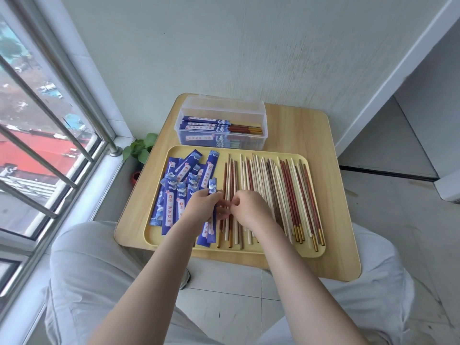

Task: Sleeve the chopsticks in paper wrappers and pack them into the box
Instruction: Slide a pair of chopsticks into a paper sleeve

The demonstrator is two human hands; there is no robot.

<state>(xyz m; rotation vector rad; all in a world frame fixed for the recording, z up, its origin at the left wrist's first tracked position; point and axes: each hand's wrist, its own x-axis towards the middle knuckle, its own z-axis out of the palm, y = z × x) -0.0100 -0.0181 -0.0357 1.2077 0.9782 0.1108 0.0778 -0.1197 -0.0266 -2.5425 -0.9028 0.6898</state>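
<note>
At nine o'clock a barred window (44, 135) looks out over red roofs, and a small green plant (140, 146) sits in the corner below it. On the yellow tray (159, 241), the pile of blue paper wrappers (174, 192) fills the nine o'clock side. My left hand (199, 207) rests at the edge of that pile, fingers curled round one upright wrapper (212, 195), whose top pokes out above my fingertips. Just beside it toward three o'clock, my right hand (249, 207) lies over the loose chopsticks (273, 195), thumb and forefinger pinched narrow together; I cannot tell whether a chopstick is actually between them. The two hands are almost touching at the tray's middle. The chopsticks, pale, brown and red with gold tips, lie side by side across the three o'clock half of the tray. At twelve o'clock, beyond the tray on the wooden table (331, 245), the clear plastic box (224, 143) stands open, with sleeved chopsticks (219, 127) stacked lengthwise inside. My grey trousers (82, 270) frame the table at six o'clock.
</note>
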